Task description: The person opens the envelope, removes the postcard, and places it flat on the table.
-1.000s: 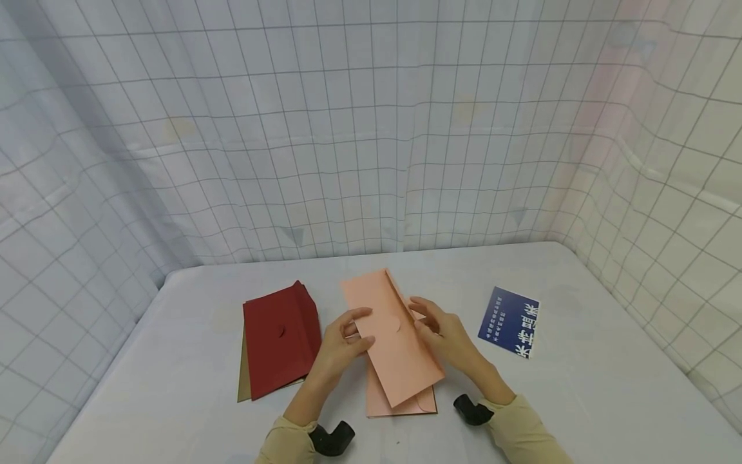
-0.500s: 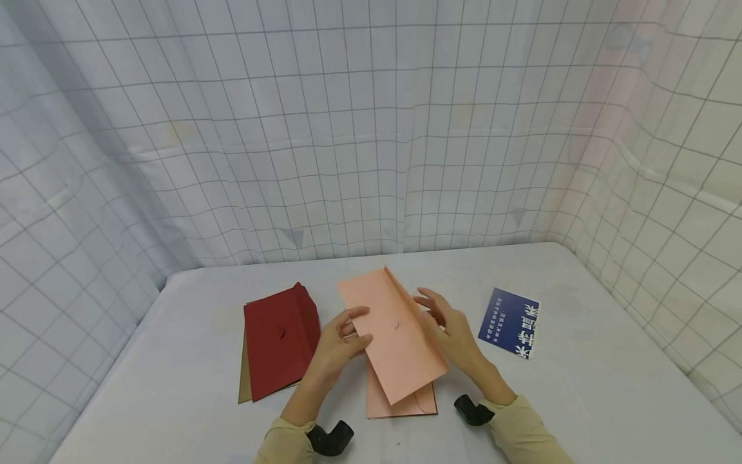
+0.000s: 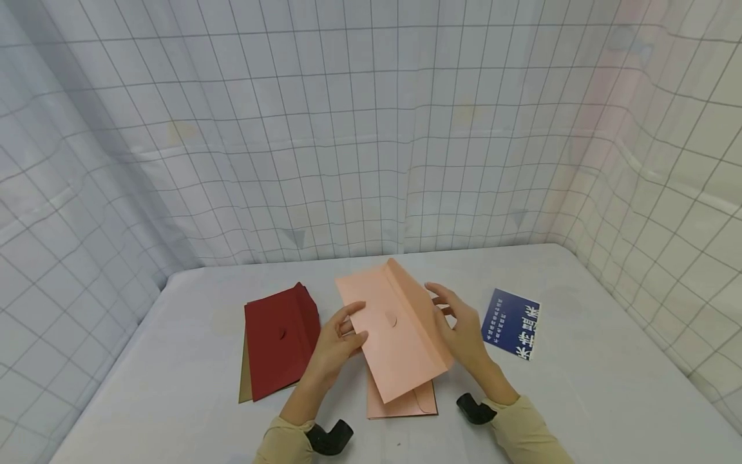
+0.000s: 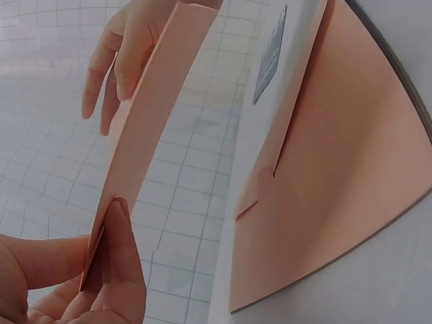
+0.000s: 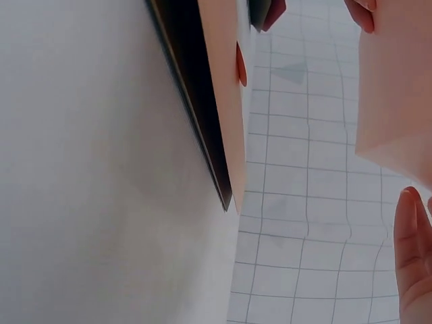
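Head view: my L hand (image 3: 336,341) pinches the held peach env. (image 3: 388,341) by its left edge, thumb one side, fingers the other; it's tilted above a lower peach env. (image 3: 400,408) on the white table (image 3: 174,386). Flap (image 3: 422,308) is up. My R hand (image 3: 466,328), apart from the L, has loosely bent fingers beside the flap; can't tell if touching. Red envs. (image 3: 275,348) lie left, blue card (image 3: 510,322) w/ white chars. right.

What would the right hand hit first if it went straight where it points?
Probably the flap of the pink envelope, close to the fingers; depth is unclear, so they may already touch.
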Tool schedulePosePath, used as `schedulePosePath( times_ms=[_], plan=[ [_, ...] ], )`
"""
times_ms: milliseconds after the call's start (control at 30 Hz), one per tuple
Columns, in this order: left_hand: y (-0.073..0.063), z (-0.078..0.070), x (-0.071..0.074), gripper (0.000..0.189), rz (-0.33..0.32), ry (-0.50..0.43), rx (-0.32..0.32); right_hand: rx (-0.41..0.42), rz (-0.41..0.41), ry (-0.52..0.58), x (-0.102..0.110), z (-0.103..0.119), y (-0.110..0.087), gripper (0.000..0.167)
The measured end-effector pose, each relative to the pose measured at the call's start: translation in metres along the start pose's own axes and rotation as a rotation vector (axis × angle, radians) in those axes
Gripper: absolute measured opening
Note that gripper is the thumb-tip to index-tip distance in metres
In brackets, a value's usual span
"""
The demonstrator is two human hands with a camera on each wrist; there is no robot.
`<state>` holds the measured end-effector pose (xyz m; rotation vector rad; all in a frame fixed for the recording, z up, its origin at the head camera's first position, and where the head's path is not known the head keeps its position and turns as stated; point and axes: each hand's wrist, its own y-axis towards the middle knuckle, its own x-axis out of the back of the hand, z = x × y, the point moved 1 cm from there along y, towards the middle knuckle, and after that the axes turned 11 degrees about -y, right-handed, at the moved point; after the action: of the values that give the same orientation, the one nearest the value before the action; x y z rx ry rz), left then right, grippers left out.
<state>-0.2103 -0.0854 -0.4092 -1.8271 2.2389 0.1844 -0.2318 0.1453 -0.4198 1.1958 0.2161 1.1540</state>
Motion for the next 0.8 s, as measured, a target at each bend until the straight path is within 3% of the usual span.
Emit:
schedulePosePath(
  times_ms=[267, 533, 800],
  plan=[
    [-0.0002, -0.0014, -0.0004, 0.056, -0.004, -0.002, -0.024, 0.073, -0.029, -0.109, 0.0015, -0.0038, 0.0004, 0.045],
    [-0.0015, -0.0009, 0.0026, 0.054, 0.1, 0.011, -0.122, 0.119, -0.03, -0.211, -0.0002, -0.0067, -0.0027, 0.036],
    [-0.001, -0.0019, -0.0009, 0.055, 0.015, 0.005, -0.042, 0.091, -0.02, -0.22, -0.0011, -0.0054, -0.0031, 0.036]
  ],
)
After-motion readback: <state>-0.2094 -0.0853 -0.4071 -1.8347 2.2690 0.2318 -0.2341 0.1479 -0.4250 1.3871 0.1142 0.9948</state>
